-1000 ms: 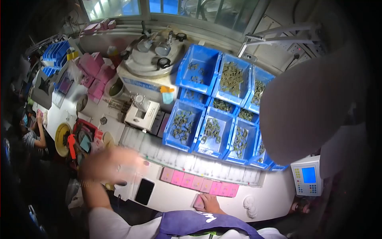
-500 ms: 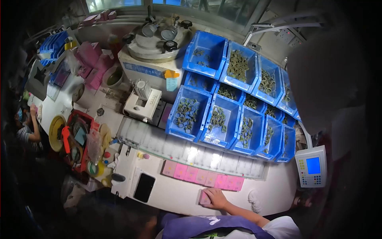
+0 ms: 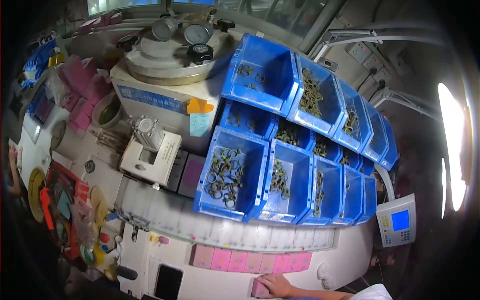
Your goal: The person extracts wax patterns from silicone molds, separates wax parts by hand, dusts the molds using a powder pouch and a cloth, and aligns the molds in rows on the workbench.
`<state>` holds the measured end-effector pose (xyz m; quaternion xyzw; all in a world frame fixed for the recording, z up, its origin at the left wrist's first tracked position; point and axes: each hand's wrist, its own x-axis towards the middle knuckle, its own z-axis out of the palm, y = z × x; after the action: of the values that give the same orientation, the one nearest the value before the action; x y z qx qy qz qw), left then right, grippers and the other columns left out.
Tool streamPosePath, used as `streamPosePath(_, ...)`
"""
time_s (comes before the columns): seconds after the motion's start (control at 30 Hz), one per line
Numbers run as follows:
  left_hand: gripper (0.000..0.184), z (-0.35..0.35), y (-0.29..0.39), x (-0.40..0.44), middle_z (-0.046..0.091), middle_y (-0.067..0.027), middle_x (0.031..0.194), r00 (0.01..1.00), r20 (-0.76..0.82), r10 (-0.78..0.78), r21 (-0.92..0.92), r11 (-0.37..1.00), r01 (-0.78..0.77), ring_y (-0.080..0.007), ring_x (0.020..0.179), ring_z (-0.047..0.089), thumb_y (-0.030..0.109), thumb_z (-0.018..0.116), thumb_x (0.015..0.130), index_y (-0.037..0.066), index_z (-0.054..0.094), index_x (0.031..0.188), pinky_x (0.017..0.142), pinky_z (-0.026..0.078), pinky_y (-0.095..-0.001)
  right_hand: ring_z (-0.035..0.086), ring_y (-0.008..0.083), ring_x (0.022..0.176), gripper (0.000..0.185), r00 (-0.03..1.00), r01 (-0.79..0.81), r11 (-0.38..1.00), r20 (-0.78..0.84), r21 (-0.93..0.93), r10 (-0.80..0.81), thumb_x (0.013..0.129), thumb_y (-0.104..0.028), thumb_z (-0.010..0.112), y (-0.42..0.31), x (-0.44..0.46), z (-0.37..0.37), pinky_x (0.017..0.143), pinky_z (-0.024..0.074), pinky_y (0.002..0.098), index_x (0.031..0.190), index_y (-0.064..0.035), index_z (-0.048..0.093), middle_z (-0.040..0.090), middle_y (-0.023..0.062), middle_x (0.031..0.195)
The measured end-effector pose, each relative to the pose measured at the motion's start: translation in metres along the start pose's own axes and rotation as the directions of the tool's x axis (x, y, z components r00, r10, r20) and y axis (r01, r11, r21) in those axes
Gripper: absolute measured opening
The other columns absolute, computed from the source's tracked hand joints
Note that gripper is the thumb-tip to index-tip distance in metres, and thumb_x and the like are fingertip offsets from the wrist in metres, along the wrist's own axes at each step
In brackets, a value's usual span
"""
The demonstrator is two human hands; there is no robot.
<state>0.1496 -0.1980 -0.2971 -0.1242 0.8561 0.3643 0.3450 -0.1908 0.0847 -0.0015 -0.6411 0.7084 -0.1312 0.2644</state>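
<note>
Your right hand (image 3: 276,286) grasps a pink block (image 3: 259,289) near the front edge of the worktop (image 3: 217,286), fingers curled over it, before the block row (image 3: 237,260).

Framed windows (image 3: 287,14) stand at the back, beyond the white table (image 3: 347,245). At the right, a strip light (image 3: 451,150) glares against deep shadow; power sockets (image 3: 372,62) sit near a pale jointed arm (image 3: 390,38).
</note>
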Motion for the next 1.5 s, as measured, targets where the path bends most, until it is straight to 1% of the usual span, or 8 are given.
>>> streamPosePath(0.07, 0.031, -0.008, -0.001, 0.026, 0.073, -0.017, 0.098, 0.999, -0.031, 0.017, 0.0, 1.0, -0.017, -0.035, 0.087, 0.071, 0.028, 0.062, 0.085, 0.003, 0.076, 0.097, 0.082, 0.056, -0.0461, 0.055, 0.0376, 0.118, 0.073, 0.994, -0.106, 0.988, 0.027, 0.115, 0.103, 0.08, -0.043, 0.076, -0.005, -0.005, 0.006, 0.095, 0.0455, 0.0516, 0.14, -0.0085, 0.051, 0.056, 0.0213, 0.132)
streamPosePath(0.17, 0.031, -0.032, 0.0, 0.058, 0.073, -0.0174, 0.099, 0.997, -0.074, 0.035, -0.001, 0.999, -0.035, -0.0353, 0.088, 0.071, 0.028, 0.062, 0.085, 0.003, 0.076, 0.097, 0.082, 0.056, -0.046, 0.053, 0.0372, 0.12, 0.071, 0.997, -0.077, 0.995, -0.006, 0.056, 0.077, 0.079, -0.047, 0.073, 0.018, -0.026, 0.049, 0.096, 0.0424, 0.0506, 0.137, -0.0107, 0.055, 0.058, 0.0184, 0.131)
streamPosePath(0.33, 0.031, -0.03, -0.001, 0.103, 0.073, -0.0179, 0.101, 0.992, -0.105, 0.073, -0.024, 0.997, -0.076, -0.0357, 0.09, 0.07, 0.028, 0.061, 0.085, 0.003, 0.076, 0.098, 0.084, 0.055, -0.046, 0.066, 0.0347, 0.106, 0.04, 0.993, -0.114, 0.993, 0.025, 0.026, 0.114, 0.09, -0.015, 0.056, 0.002, -0.01, 0.023, 0.084, 0.0542, 0.0477, 0.13, -0.0117, 0.06, 0.067, 0.0172, 0.119)
streamPosePath(0.67, 0.032, -0.028, 0.007, 0.124, 0.072, -0.0191, 0.103, 0.981, -0.158, 0.113, -0.039, 0.992, -0.12, -0.0366, 0.093, 0.07, 0.027, 0.061, 0.085, 0.003, 0.076, 0.099, 0.086, 0.055, -0.0459, 0.065, 0.0348, 0.107, 0.044, 0.996, -0.087, 0.993, 0.027, 0.081, 0.085, 0.086, -0.017, 0.062, 0.003, -0.011, 0.02, 0.086, 0.0532, 0.0472, 0.13, -0.0103, 0.061, 0.067, 0.0168, 0.12)
streamPosePath(0.83, 0.032, -0.045, 0.008, 0.111, 0.072, -0.0197, 0.105, 0.971, -0.219, 0.098, -0.013, 0.995, -0.103, -0.037, 0.095, 0.069, 0.027, 0.06, 0.085, 0.002, 0.076, 0.1, 0.087, 0.054, -0.0459, 0.052, 0.0407, 0.125, 0.08, 0.99, -0.118, 0.989, 0.094, 0.094, 0.109, 0.073, -0.042, 0.077, 0.01, -0.017, 0.027, 0.098, 0.043, 0.0516, 0.14, -0.0071, 0.051, 0.055, 0.0208, 0.136)
streamPosePath(0.93, 0.032, -0.069, 0.004, 0.092, 0.072, -0.0201, 0.106, 0.962, -0.262, 0.078, 0.029, 0.997, -0.073, -0.0373, 0.096, 0.069, 0.027, 0.06, 0.085, 0.002, 0.076, 0.1, 0.088, 0.054, -0.0458, 0.047, 0.0389, 0.13, 0.082, 0.995, -0.101, 0.982, 0.019, 0.162, 0.099, 0.075, -0.044, 0.076, 0.002, -0.009, 0.015, 0.104, 0.0388, 0.0502, 0.144, -0.0087, 0.047, 0.052, 0.0204, 0.14)
streamPosePath(1.03, 0.032, -0.081, 0.008, 0.065, 0.071, -0.0204, 0.107, 0.956, -0.287, 0.063, 0.07, 0.997, -0.045, -0.0376, 0.097, 0.069, 0.026, 0.06, 0.085, 0.002, 0.076, 0.1, 0.089, 0.054, -0.0458, 0.061, 0.033, 0.106, 0.08, 0.999, -0.027, 1.0, -0.04, 0.015, 0.028, 0.073, -0.052, 0.08, -0.002, 0.008, -0.008, 0.089, 0.0454, 0.0445, 0.13, -0.0021, 0.055, 0.063, 0.0149, 0.118)
streamPosePath(1.5, 0.033, 0.041, 0.055, -0.084, 0.07, -0.0221, 0.111, 0.952, -0.301, -0.059, 0.182, 0.976, 0.118, -0.0388, 0.101, 0.068, 0.026, 0.059, 0.085, 0.002, 0.075, 0.102, 0.092, 0.053, -0.0457, 0.051, 0.0387, 0.116, 0.088, 0.837, 0.133, 0.99, -0.529, -0.052, -0.14, 0.068, -0.031, 0.085, -0.024, 0.0, 0.0, 0.102, 0.0415, 0.0469, 0.141, -0.0026, 0.045, 0.054, 0.0186, 0.124)
